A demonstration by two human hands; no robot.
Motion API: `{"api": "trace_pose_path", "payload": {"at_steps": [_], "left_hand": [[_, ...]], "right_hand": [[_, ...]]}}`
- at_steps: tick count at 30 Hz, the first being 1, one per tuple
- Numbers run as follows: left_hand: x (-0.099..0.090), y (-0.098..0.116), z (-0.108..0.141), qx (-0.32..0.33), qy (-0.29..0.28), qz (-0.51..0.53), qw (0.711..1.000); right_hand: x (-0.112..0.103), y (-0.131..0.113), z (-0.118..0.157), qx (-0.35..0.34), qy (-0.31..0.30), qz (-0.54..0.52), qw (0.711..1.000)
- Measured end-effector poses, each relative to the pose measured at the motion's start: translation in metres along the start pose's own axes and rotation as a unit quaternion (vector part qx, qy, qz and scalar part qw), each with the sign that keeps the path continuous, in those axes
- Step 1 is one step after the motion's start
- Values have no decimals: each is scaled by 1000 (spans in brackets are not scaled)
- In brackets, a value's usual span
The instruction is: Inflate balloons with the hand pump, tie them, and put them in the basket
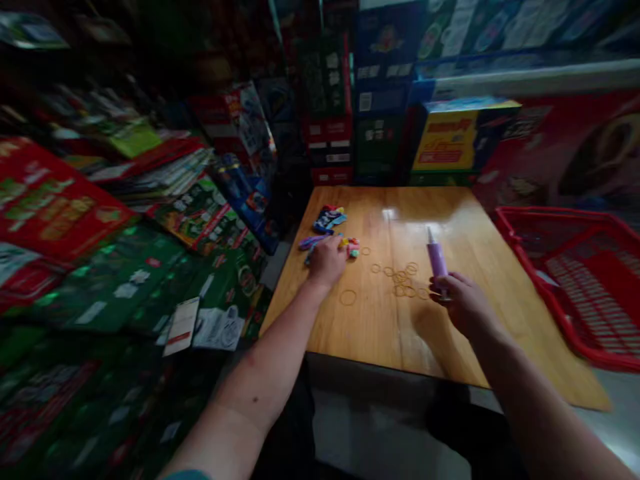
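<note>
"What's at the far left?"
"Green cartons (135, 277), piled beside the wooden table (370, 330)."
"And on the table?"
"Near its left edge, deflated balloons (327, 219): a dark-blue clump farther back, then purple, pink and mint ones nearer. The left hand (329, 262) is down over the nearer ones."
"Pinching one?"
"Can't tell; the back of the hand hides most of the fingers."
"Next?"
"Thin yellow rubber bands (401, 276), most overlapping in a loose cluster mid-table, a few lying apart to its left."
"Then?"
"A purple balloon pump (437, 259), held above the table, its pale nozzle pointing away from the person. The right hand (465, 300) has its fingers curled around the near end."
"Last?"
"A red plastic basket (555, 212), just beside the table's right edge."
</note>
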State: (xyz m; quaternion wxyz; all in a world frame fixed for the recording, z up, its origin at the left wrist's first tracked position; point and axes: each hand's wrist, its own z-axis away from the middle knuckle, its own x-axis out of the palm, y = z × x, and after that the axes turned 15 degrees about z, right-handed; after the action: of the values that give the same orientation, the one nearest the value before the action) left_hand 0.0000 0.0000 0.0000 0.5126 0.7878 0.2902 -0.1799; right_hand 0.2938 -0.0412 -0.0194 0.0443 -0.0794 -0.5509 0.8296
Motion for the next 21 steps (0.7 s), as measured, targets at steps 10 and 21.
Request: {"api": "trace_pose_path", "payload": {"at_steps": [10,21], "left_hand": [[34,18,47,109,-231,-28,966],[44,24,55,69,-242,16,968]], "right_hand": [[58,15,24,-5,-106,32,994],[82,26,20,-86,-59,186,977]]}}
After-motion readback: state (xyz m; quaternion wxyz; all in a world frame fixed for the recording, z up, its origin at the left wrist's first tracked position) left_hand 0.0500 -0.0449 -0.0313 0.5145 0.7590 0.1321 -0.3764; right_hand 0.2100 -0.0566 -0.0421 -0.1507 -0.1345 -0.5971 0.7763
